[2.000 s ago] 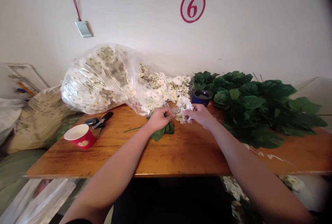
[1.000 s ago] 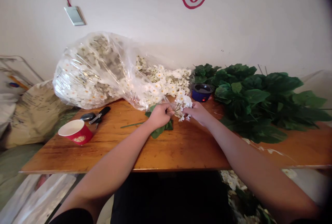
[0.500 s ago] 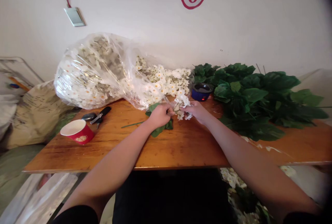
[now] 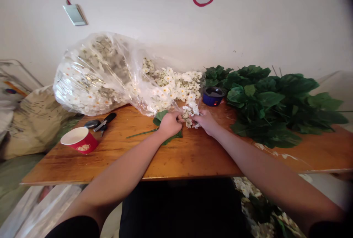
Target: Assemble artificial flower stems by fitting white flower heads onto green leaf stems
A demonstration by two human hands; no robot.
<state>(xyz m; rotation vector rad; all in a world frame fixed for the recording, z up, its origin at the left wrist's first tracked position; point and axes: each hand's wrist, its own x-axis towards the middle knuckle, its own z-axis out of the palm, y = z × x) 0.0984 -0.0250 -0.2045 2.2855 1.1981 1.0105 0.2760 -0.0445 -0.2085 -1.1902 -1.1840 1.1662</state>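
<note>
A small cluster of white flowers (image 4: pixel 190 115) is between my two hands above the wooden table (image 4: pixel 110 161). My left hand (image 4: pixel 170 123) is closed on a green leafy stem (image 4: pixel 142 133), whose thin end points left; leaves show behind and below the fist. From the right, my right hand (image 4: pixel 206 121) pinches the white flower cluster with its fingertips. Where the stem and the flowers meet is hidden by my fingers.
Behind are a clear bag of white flowers (image 4: pixel 91 80) and a blue pot (image 4: pixel 213 96) with a red light. Green leaves (image 4: pixel 270 102) are piled right. A red cup (image 4: pixel 79 140) and black-handled clippers (image 4: pixel 104 122) lie left.
The view has shifted slightly. Both hands keep their holds, and the flower cluster has turned a little between them.
</note>
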